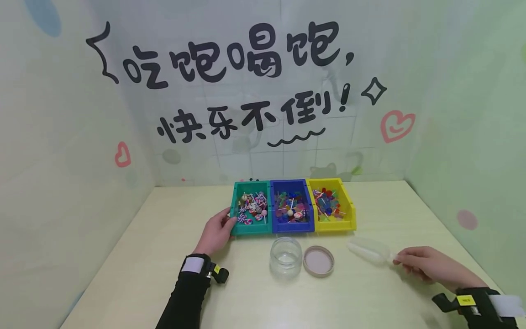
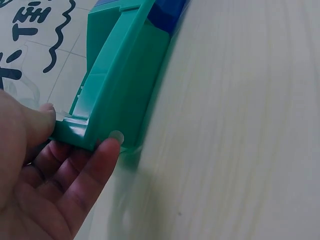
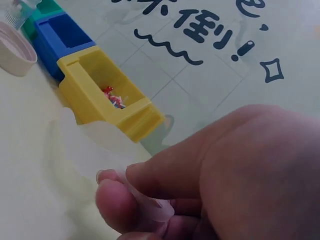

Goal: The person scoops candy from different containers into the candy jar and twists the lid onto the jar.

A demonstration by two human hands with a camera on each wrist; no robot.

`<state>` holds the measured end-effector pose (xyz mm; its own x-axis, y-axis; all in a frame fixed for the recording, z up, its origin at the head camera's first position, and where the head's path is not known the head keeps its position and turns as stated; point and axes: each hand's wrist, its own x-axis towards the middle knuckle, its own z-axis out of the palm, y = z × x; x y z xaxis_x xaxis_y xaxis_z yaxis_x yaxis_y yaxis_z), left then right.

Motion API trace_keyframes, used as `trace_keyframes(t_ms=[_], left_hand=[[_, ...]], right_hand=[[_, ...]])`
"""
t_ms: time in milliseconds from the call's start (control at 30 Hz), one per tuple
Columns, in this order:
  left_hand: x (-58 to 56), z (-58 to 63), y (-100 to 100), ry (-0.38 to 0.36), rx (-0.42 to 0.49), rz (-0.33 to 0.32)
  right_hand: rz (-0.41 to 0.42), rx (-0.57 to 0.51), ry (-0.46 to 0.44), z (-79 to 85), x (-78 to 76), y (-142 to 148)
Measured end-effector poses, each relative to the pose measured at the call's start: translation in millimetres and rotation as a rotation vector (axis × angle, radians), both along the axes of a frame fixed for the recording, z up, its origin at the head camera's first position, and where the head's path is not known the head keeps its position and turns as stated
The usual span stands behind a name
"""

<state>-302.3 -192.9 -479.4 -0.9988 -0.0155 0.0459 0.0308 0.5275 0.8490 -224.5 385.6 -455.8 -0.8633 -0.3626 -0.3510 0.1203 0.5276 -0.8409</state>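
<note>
Backdrop (image 1: 452, 137): pale printed sheet, black Chinese lettering, red-pink hearts, wraps the back and both sides. Bench (image 1: 255, 301): light wood-look top, carries everything. On it near the back, three bins side by side in a row: green bin (image 1: 252, 229) at left, blue bin (image 1: 293, 227) in the middle, yellow bin (image 1: 334, 226) at right.

Black sleeves on both arms, a small camera strapped at each wrist. Left hand (image 1: 215, 233) at the green bin's near-left corner, thumb on the upper edge, fingers on the outside, pinching it. Right hand (image 1: 439, 265) out at right; fingers closed narrow on the handle of a translucent scoop (image 1: 370, 251), bowl pointing toward the bins, just in front of the yellow one. Can't tell if the bowl touches the bench.

Clear jar (image 1: 286, 258) upright and open, in front of the blue bin. Lid (image 1: 318, 261) flat on the bench just right of the jar, pale pinkish rim.

Smallest stuff: striped lollipop pieces (image 1: 252, 208) in green, mostly translucent coloured bits plus lollipops in blue, mixed red, blue and striped pieces in yellow.
</note>
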Motion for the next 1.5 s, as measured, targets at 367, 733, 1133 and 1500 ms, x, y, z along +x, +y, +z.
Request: trace_keyframes(t_ms=[367, 733, 1133, 1500], left_hand=[[-2.5, 5.7, -2, 0.006, -0.005, -0.012], [-3.1, 7.6, -8, 0.007, -0.007, -0.007], [-3.6, 2.5, -6, 0.019, 0.038, -0.023], [-0.7, -0.2, -2, 0.011, 0.039, -0.009]], right_hand=[[0.099, -0.124, 0.062, 28.2, -0.3, -13], [-0.060, -0.059, 0.132, 92.6, -21.0, -97], [-0.019, 0.008, 0.177, 126.5, -58.0, -203], [0.019, 0.121, 0.180, 115.8, -83.9, -283]])
